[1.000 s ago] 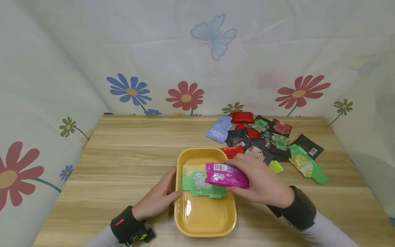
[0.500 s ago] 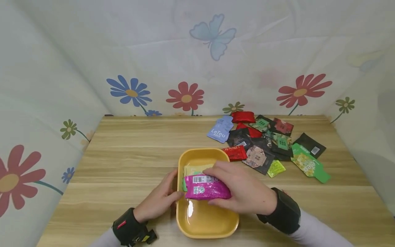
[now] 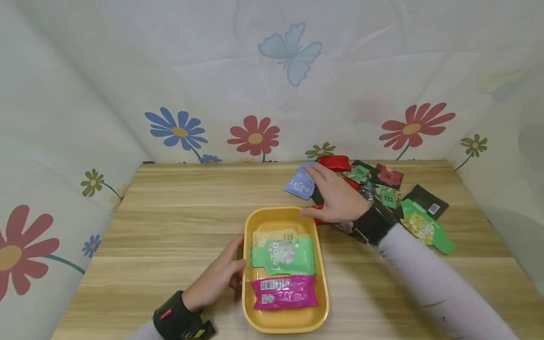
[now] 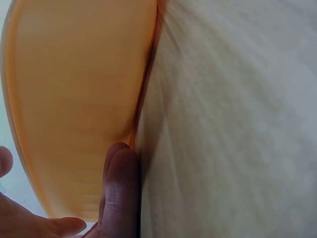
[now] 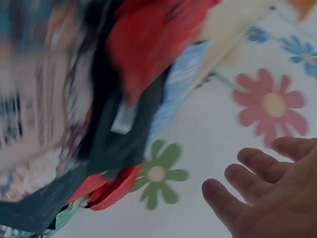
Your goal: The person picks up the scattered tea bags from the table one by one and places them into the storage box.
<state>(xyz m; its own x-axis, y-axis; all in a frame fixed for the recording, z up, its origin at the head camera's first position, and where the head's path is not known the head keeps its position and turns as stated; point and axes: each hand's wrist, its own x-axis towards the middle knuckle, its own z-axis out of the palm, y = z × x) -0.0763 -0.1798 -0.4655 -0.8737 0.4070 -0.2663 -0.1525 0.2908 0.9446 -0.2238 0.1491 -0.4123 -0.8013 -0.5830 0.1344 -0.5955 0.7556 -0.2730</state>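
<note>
A yellow tray stands on the table in the head view. Inside it lie a purple packet, a green LeTea packet and, partly beneath that, a pale yellow packet. My left hand touches the tray's left side; in the left wrist view straight fingers lie along its outer wall. Over the pile of packets at the back right, my right hand holds nothing, its fingers spread. Its fingertips overlap the top of a blue LeTea packet in the head view; contact cannot be told.
Several black packets, red packets and a green-and-yellow LeTea packet lie right of the tray, some hidden by the right hand. A flower-printed cloth stands behind the wooden table.
My right hand has laid the purple packet in the tray's near half, let go, and moved away to the packet pile. The left hand has stayed beside the tray.
</note>
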